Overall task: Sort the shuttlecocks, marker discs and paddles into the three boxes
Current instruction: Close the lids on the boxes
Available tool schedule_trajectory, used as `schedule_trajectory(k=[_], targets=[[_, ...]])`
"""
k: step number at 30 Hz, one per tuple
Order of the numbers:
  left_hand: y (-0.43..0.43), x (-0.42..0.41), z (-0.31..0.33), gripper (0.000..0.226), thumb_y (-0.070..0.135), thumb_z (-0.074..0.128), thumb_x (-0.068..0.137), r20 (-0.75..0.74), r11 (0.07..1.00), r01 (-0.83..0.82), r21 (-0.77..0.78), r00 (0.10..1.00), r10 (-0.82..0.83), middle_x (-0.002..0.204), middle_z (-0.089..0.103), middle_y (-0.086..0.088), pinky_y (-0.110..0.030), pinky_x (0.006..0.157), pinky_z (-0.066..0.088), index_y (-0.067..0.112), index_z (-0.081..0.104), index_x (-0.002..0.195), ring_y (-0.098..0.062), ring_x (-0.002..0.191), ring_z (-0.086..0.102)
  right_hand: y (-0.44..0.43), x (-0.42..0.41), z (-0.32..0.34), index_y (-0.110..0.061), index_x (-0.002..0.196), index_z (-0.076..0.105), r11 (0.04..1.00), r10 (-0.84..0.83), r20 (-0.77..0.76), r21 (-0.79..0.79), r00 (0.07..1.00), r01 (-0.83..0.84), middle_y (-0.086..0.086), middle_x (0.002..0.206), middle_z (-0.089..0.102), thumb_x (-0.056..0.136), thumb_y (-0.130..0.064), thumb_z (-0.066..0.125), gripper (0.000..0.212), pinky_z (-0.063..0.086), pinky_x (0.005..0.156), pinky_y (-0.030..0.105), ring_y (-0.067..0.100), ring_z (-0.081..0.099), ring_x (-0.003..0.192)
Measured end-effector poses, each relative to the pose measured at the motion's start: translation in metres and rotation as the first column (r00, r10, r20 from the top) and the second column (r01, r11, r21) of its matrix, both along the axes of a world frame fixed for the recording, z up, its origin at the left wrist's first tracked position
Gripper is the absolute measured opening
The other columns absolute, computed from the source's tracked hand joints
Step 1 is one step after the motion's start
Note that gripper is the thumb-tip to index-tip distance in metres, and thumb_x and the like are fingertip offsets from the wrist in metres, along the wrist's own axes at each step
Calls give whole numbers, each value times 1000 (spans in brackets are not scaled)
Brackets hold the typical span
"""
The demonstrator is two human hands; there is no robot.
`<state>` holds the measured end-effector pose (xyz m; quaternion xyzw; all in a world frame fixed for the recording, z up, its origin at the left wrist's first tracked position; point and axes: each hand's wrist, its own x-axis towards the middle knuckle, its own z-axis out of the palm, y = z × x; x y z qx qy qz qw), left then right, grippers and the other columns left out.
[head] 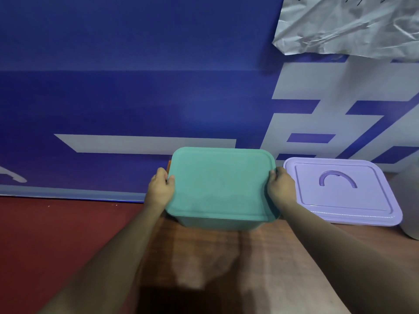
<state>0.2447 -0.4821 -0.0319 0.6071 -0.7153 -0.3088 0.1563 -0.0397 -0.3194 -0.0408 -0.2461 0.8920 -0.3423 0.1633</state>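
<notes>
A green box (221, 186) with its flat lid on sits at the far edge of a brown wooden table (226, 257). My left hand (159, 188) grips its left rim and my right hand (281, 185) grips its right rim. Just to the right stands a purple box (342, 193) closed by a lid with a curved handle. No shuttlecocks, marker discs or paddles show anywhere in view.
A blue and white banner wall (136, 98) rises right behind the boxes. Crumpled silver sheeting (349, 26) hangs at the top right. A pale grey rounded object (410, 200) sits at the right edge. Red floor (56, 234) lies left of the table.
</notes>
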Motion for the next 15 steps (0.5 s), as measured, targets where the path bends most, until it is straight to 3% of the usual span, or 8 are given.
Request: schedule_trajectory(k=[8,15], targets=[[2,-13,-8,25,31,40,101,-26,998,-64,-6,998,64,75,49,-10,-37,61,32,7,35,95,-33,73,49,-15,-3,-14,-8,104,51,996,-57,-18,69,998,58,15,94,61,103,-34,29,34,39,72,36,33,50,78],[-5,-18,-7,20,27,36,103,20,999,20,-37,1000,-19,81,51,-15,-37,62,31,9,33,93,-32,74,45,-20,-13,-11,-5,99,53,997,-34,-22,68,999,36,20,98,63,103,-33,33,34,38,73,36,35,53,83]])
